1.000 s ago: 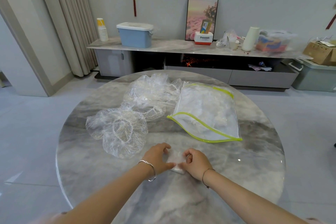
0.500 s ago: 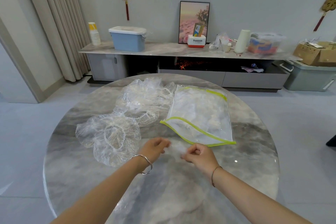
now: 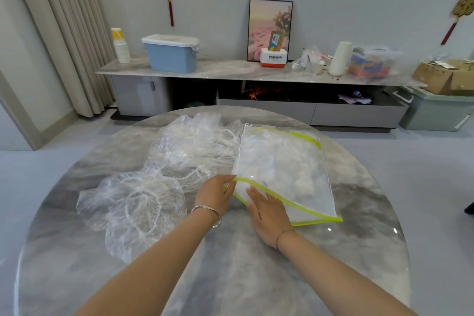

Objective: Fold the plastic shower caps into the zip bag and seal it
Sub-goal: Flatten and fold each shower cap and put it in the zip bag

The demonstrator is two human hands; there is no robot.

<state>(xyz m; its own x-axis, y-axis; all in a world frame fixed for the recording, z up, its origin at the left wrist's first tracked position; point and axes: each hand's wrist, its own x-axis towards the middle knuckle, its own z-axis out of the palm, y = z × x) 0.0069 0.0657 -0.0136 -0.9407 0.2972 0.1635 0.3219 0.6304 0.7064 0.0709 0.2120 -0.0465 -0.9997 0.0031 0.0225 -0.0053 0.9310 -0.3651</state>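
A clear zip bag point(image 3: 284, 172) with yellow-green edging lies on the round marble table point(image 3: 359, 238), its mouth open toward me and folded caps showing inside. My left hand point(image 3: 214, 194) pinches the upper lip of the mouth at its left corner. My right hand point(image 3: 269, 210) reaches flat into the opening, fingers straight, pushing a small white folded cap point(image 3: 241, 188) inside. One loose clear shower cap point(image 3: 136, 208) lies spread at the left. A heap of more caps point(image 3: 195, 151) lies behind it, touching the bag's left side.
Behind the table runs a long low cabinet point(image 3: 230, 72) carrying a blue lidded box point(image 3: 170, 52), paper cups, a framed picture and clutter. Grey floor surrounds the table. The near part of the tabletop holds only my forearms.
Both hands lifted the small folded cap off the near table and carried it to the bag. The left hand now holds the bag's mouth and the right hand has gone flat into it.
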